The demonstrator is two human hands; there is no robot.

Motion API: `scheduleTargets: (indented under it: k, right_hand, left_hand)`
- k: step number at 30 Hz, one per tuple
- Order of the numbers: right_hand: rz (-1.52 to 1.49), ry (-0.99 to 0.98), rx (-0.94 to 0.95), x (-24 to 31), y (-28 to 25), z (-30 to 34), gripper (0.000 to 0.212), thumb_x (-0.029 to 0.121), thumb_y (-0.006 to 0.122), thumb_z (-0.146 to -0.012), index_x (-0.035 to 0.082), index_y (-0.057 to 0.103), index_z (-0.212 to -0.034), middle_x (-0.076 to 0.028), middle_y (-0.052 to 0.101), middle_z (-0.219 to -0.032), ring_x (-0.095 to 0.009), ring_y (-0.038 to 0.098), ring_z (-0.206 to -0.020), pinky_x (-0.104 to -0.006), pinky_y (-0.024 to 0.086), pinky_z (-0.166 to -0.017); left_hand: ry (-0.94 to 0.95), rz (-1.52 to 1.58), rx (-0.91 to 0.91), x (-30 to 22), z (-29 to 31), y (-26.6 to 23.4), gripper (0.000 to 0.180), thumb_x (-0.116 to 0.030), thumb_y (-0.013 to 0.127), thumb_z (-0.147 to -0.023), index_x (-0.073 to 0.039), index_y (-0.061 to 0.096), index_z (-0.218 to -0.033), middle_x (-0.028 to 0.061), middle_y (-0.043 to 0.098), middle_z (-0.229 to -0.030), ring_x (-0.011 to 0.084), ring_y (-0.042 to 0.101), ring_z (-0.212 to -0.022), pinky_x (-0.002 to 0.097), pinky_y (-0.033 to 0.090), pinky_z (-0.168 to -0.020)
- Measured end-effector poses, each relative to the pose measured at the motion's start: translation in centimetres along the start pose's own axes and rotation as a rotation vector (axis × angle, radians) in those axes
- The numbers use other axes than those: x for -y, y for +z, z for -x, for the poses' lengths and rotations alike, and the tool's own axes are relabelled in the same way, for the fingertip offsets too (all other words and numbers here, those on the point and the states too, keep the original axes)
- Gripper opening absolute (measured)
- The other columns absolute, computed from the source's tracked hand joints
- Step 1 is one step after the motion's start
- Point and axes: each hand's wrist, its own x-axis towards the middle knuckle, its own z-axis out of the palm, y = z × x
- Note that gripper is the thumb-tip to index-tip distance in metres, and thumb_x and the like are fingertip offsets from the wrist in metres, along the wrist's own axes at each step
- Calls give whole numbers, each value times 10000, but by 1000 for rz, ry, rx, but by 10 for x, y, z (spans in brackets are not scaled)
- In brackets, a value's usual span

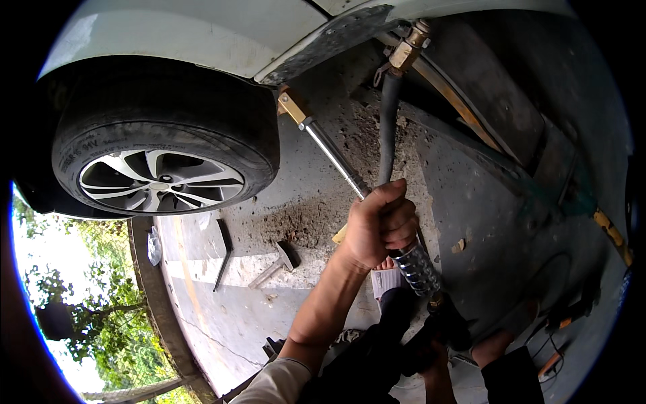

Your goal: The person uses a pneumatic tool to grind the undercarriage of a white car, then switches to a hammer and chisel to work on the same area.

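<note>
My left hand is closed round a slide hammer, where its chrome rod meets the patterned silver weight. The rod slants up left to a brass-coloured clamp head at the lower body edge of a light-coloured car, beside the wheel. Below the weight, a black part lies in deep shadow at the tool's end. Close to it is a bare limb, possibly my right forearm; no fingers show there. Behind my left hand hangs a thick dark hose-like piece from a brass-coloured fitting.
Dirt crumbs cover the grey floor under the car. A black bent strip and a black-headed tool lie left of my forearm. Dark metal beams run along the right. A low kerb borders greenery on the left.
</note>
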Motion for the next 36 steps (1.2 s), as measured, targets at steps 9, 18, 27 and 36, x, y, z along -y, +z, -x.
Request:
scheduleTargets:
  k: [9, 18, 27, 36]
  right_hand:
    - [32, -35, -134, 0, 4, 22, 162, 238, 608, -861, 96, 558, -921, -19, 487, -655, -168, 513, -620, -315, 488, -627]
    - [-83, -1, -38, -4, 7, 29, 159, 239, 566, -910, 80, 564, -906, -56, 534, -688, -201, 561, -658, -348, 505, -650]
    - [-111, 14, 20, 0, 25, 29, 147, 228, 551, -921, 100, 555, -847, -37, 496, -667, -189, 515, -649, -351, 469, -642]
    - [59, -149, -65, -10, 16, 41, 181, 235, 537, -931, 98, 555, -813, -32, 456, -661, -196, 459, -643, -341, 425, -653]
  left_hand:
    - [-17, 14, 56, 8, 15, 6, 336, -247, 509, -937, -171, 337, -659, -55, 247, -493, 70, 214, -398, 247, 164, -363]
    - [10, -40, 55, 0, 21, 18, 319, -256, 513, -947, -171, 358, -682, -60, 251, -498, 60, 213, -405, 238, 160, -365]
    - [15, -21, 91, -6, 22, 20, 342, -249, 510, -949, -172, 336, -666, -62, 245, -499, 59, 212, -406, 241, 159, -366]
    - [-7, -43, 85, -8, 19, 22, 348, -241, 502, -943, -174, 332, -647, -59, 253, -500, 61, 213, -407, 244, 164, -366]
